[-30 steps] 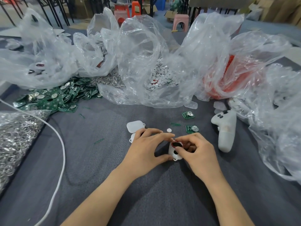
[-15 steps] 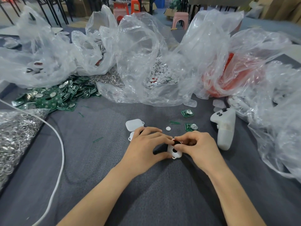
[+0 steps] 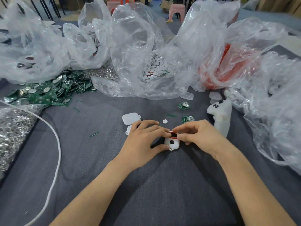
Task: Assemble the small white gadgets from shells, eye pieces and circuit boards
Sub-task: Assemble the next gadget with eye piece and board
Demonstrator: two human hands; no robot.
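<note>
Both hands together at centre, fingertips nearly touching over one part. Left hand pinches the white shell: thumb on its lower left edge, index finger curled over the top. Shell sits low over the grey cloth, round hole facing up, small loop at its near end. Can't tell if it touches the cloth. Right hand pinches the red-rimmed eye piece with thumb and index finger at the far end of the shell. Can't tell if it's fully seated. Just beyond the left hand: spare shell lying flat, and a second shell partly hidden under the left knuckles. Between and just beyond the two hands: one small white disc. Just beyond the right hand: loose circuit board, another board further out. Right of the right hand, close to it: white controller, buttons at the far end. Well left of the left hand: white cable, bag of metal rings, and further out a heap of green boards. Far beyond both hands: clear bag of white discs; a bag with red contents beyond the right hand.
</note>
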